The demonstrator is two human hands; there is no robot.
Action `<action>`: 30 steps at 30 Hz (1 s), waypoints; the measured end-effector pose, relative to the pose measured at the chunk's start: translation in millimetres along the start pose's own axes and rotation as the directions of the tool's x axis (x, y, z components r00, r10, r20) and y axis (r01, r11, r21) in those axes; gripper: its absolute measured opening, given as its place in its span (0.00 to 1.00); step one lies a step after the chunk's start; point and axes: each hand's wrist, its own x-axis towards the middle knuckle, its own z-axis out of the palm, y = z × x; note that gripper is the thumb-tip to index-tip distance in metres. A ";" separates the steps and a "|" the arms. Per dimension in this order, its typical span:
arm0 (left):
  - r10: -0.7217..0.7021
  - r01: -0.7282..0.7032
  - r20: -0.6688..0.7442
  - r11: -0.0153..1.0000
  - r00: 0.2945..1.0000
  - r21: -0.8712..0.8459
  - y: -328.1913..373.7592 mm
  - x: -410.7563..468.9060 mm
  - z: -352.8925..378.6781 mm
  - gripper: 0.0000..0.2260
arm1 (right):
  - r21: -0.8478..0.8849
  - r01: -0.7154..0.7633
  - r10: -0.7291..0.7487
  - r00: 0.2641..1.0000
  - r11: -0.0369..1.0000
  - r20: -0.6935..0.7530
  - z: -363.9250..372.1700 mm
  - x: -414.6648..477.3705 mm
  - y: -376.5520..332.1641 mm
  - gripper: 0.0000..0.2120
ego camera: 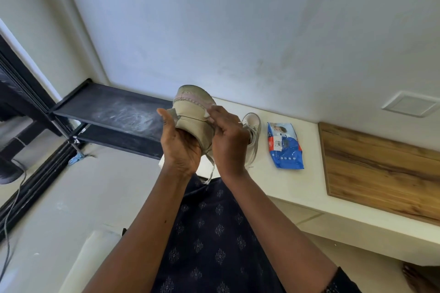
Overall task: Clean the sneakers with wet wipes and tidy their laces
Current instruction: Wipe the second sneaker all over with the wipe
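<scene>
Sneaker [192, 112] held up above counter [297, 185] edge. Your left grip [181, 147] curled round it from below; right grip [229, 140] pinches wipe [206, 114] against side near sole edge. Keep left firm, use short strokes along edge, refold wipe when dirty. Second sneaker [253, 126] on counter beside wipes pack [285, 145].

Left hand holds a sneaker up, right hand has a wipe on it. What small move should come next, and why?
Probably draw the wipe along the sole edge: the left hand grips the sneaker, the right hand pinches the wipe there, and that edge looks soiled.
</scene>
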 end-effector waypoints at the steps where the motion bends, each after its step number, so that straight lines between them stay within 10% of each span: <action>1: 0.011 -0.011 -0.002 1.000 1.000 0.012 -0.6 0.0 -0.2 0.34 | 0.009 0.054 -0.055 0.998 0.998 0.017 0.8 -4.8 -2.6 0.15; 21: -0.058 0.049 0.058 0.989 0.997 0.139 -9.6 -1.0 -0.6 0.40 | -0.006 0.371 -0.363 0.911 0.928 0.195 -13.0 -5.0 -4.0 0.10; 30: -0.100 0.082 0.096 0.982 0.990 0.173 -5.3 3.4 -1.2 0.43 | -0.011 0.047 -0.046 0.994 0.999 0.095 -13.4 -13.7 7.7 0.12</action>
